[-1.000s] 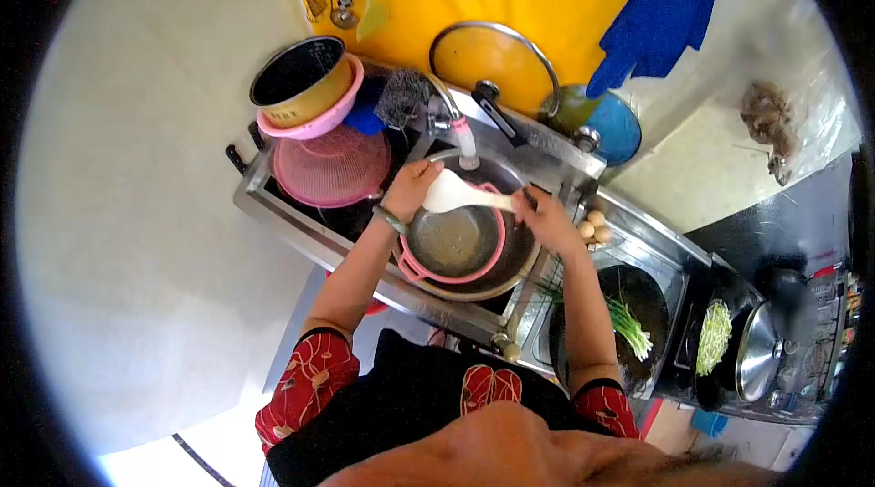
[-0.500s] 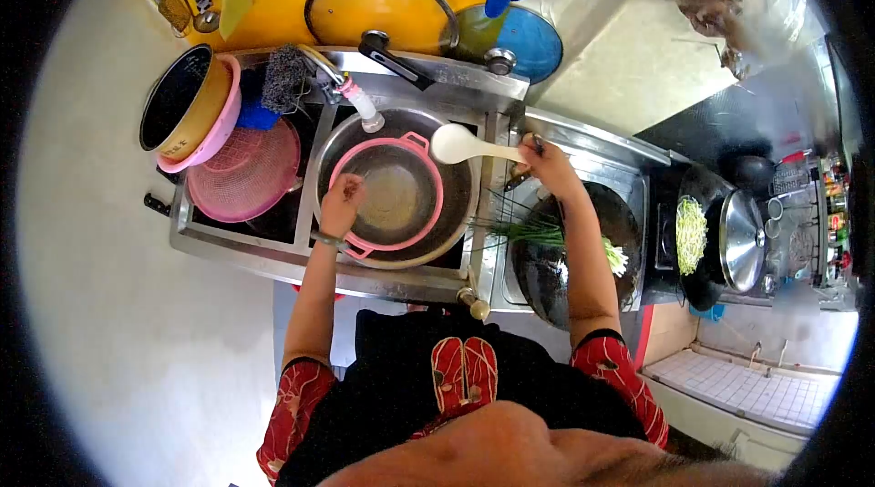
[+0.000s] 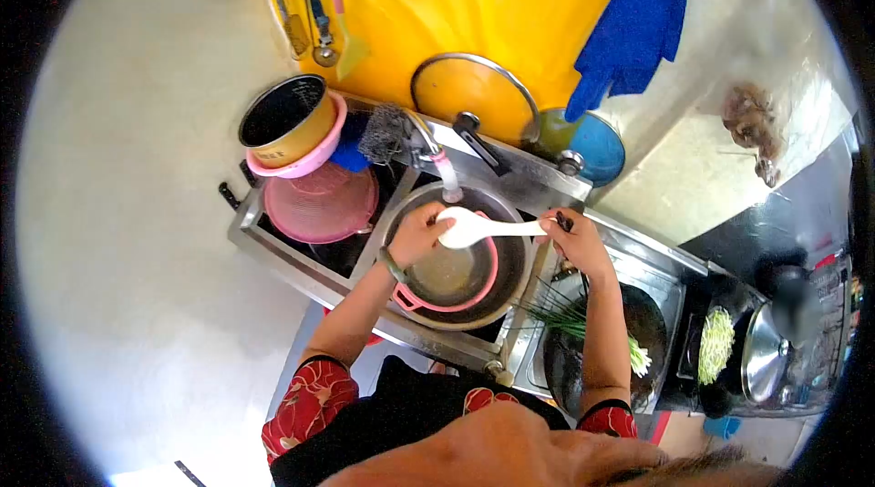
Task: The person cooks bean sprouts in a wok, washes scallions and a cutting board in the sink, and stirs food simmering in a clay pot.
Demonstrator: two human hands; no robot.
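Note:
A large white spoon (image 3: 467, 228) lies level over a pink-rimmed basin (image 3: 492, 270), just below the tap's nozzle (image 3: 450, 186). Its handle is gripped by my right hand (image 3: 579, 236); a small dark thing also shows at those fingers, too unclear to name. My left hand (image 3: 419, 234) closes its fingers on the edge of the spoon's head. Shallow water appears to be in the basin, which sits inside a larger metal bowl (image 3: 524, 282) in the sink. Long green stalks with white ends (image 3: 641, 359) rest on a dark round board (image 3: 565, 369) under my right forearm.
At the left, a pot (image 3: 287, 136) stands in a pink bowl beside a pink strainer (image 3: 319, 205). Glass lids (image 3: 478, 91) lean at the back. Blue gloves (image 3: 638, 22) and utensils (image 3: 314, 22) hang above. Sprouts (image 3: 716, 346) and a metal lid (image 3: 764, 355) are right.
My left hand has risen from the basin to the spoon's head. The spoon has come over the basin, below the tap. The view has shifted and tilted.

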